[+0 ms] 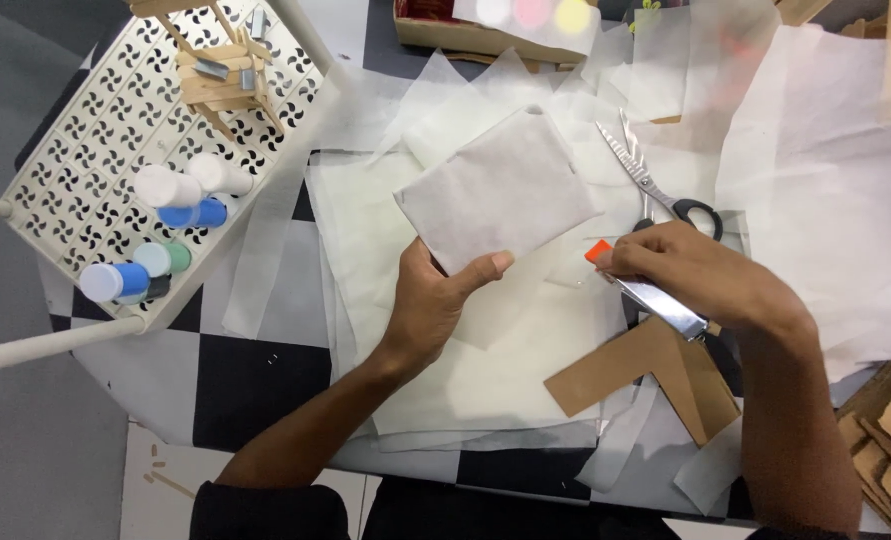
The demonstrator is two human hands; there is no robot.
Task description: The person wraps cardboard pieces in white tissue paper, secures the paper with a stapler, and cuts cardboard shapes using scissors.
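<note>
While the left hand [434, 305] pinches a grey paper sheet [501, 190] by its near edge, the right hand [701, 275] (just beside it) grips a cutter [646, 288], orange tip pointing left toward the sheet; scissors [651, 180] lie farther back.

Folded white tissue-paper sheet [501, 190], rectangular, slightly grey and translucent, lifted and tilted above the layered papers, pinched at its lower edge; utility knife [646, 290] with orange tip and silver metal body, angled down-right, tip near the sheet's lower right.
</note>
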